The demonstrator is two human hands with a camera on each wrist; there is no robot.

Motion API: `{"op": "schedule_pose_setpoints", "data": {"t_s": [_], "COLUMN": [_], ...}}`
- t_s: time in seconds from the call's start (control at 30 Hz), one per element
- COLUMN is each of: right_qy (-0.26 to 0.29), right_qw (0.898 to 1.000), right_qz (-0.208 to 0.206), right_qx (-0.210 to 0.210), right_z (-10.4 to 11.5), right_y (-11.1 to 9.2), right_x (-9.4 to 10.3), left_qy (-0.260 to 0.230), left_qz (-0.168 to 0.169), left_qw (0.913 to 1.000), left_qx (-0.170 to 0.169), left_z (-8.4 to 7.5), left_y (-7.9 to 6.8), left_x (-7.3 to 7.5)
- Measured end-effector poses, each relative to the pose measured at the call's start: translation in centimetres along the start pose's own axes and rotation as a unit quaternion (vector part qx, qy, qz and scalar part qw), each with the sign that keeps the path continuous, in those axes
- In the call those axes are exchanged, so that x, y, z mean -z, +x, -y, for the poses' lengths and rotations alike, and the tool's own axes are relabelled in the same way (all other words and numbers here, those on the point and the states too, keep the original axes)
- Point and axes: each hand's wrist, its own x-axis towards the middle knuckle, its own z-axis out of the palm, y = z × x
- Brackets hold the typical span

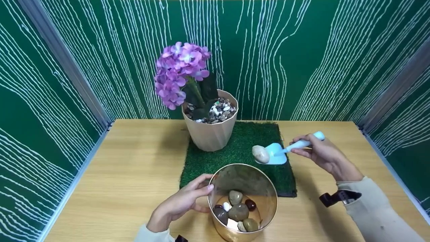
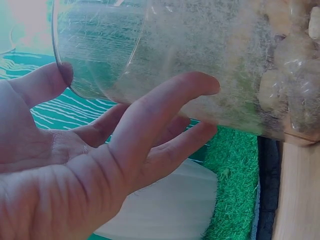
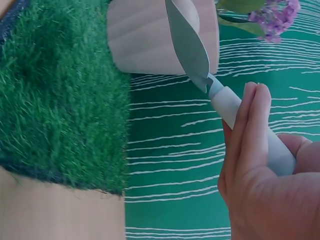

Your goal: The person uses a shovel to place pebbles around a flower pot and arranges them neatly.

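Note:
My right hand [image 1: 322, 153] grips the handle of a light blue toy trowel [image 1: 277, 154], held up above the right part of the turf mat. A pale, smooth stone [image 1: 260, 154] lies on its blade; in the right wrist view the stone [image 3: 189, 17] shows partly behind the blade. On the near side, my left hand [image 1: 183, 201] holds an amber clear jar [image 1: 242, 176] by its left side, fingers and thumb bent against the wall. Several brown and dark stones [image 1: 238, 211], with a small white pebble [image 1: 227, 206], lie at the jar's bottom.
A beige pot [image 1: 211, 136] holding purple flowers [image 1: 181, 70] and small mixed pebbles [image 1: 221, 111] stands on the green turf mat [image 1: 242, 134], behind the jar. The wooden table [image 1: 141, 161] is enclosed by green walls [image 1: 255, 67] with white lines.

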Motion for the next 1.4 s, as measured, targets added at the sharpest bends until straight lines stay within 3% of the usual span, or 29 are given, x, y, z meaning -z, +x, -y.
{"op": "schedule_pose_setpoints", "data": {"t_s": [0.6,0.9,1.17,1.4], "right_qy": [0.041,0.082,0.072,0.105], "right_qw": [0.997,0.991,0.990,0.982], "right_qz": [-0.072,-0.103,-0.117,-0.146], "right_qx": [-0.006,-0.026,-0.030,-0.049], "right_z": [-4.3,-4.8,-5.4,-5.8], "right_y": [3.4,4.5,5.5,6.6], "right_x": [-1.7,-2.6,-3.0,-3.9], "left_qy": [-0.002,0.003,0.002,0.002], "left_qz": [-0.003,-0.005,-0.007,-0.005], "left_qw": [1.0000,1.0000,1.0000,1.0000], "left_qx": [-0.001,0.000,0.001,0.001], "left_z": [0.0,-0.2,-0.2,-0.1], "left_y": [-0.2,-0.2,0.0,-0.1], "left_x": [0.0,-0.1,-0.1,-0.1]}}
